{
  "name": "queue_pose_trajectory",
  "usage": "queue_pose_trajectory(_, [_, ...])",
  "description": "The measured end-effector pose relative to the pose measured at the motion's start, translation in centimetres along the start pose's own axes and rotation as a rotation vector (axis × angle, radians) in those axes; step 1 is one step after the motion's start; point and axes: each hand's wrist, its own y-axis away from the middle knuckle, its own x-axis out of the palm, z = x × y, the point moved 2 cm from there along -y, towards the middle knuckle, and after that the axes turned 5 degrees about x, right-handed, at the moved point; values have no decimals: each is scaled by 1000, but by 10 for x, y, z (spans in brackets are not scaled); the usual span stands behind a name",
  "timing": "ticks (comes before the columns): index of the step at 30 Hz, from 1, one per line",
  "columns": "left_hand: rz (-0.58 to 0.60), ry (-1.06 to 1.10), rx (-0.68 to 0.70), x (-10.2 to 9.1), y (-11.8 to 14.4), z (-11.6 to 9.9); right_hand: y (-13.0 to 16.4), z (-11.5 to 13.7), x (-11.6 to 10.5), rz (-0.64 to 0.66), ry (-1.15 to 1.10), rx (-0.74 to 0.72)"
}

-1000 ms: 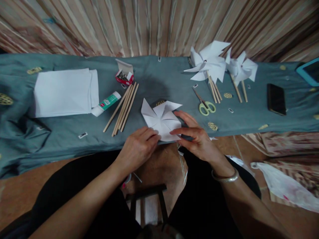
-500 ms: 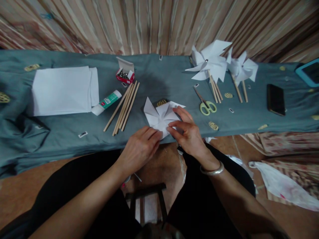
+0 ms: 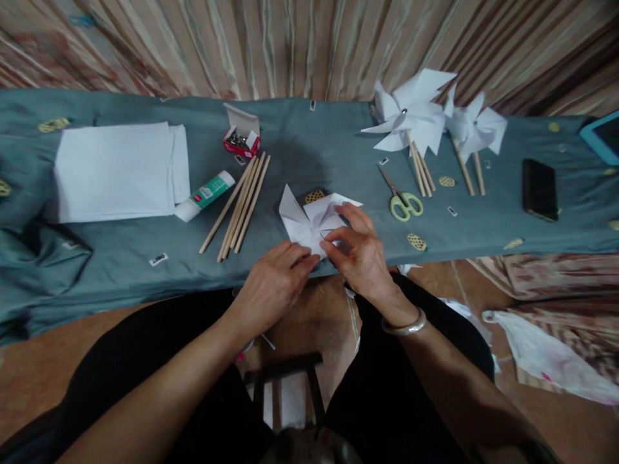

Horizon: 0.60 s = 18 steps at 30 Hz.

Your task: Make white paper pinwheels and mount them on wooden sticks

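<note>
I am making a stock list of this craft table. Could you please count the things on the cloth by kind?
Finished paper pinwheels: 2
Flat pinwheel under the hands: 1
Loose wooden sticks: about 5, they overlap
Scissors: 1
Glue stick: 1
Pin box: 1
Paper stack: 1
Phone: 1
Total: about 13

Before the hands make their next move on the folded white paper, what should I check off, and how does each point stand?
1. Both hands on the paper pinwheel: ok; left hand and right hand touch its near edge.
2. Pinwheel flat on the blue cloth: ok.
3. Wooden sticks nearby: ok, left of the pinwheel.
4. Open pin box and glue stick on the cloth: ok.
5. Scissors clear of the hands: ok.
6. Flaps fixed at the centre: cannot tell.
</note>
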Motion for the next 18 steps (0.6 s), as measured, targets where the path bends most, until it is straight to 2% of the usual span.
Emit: queue_pose_trajectory(18, [17, 23, -14, -1, 0, 0, 2, 1, 2, -31, 6, 2])
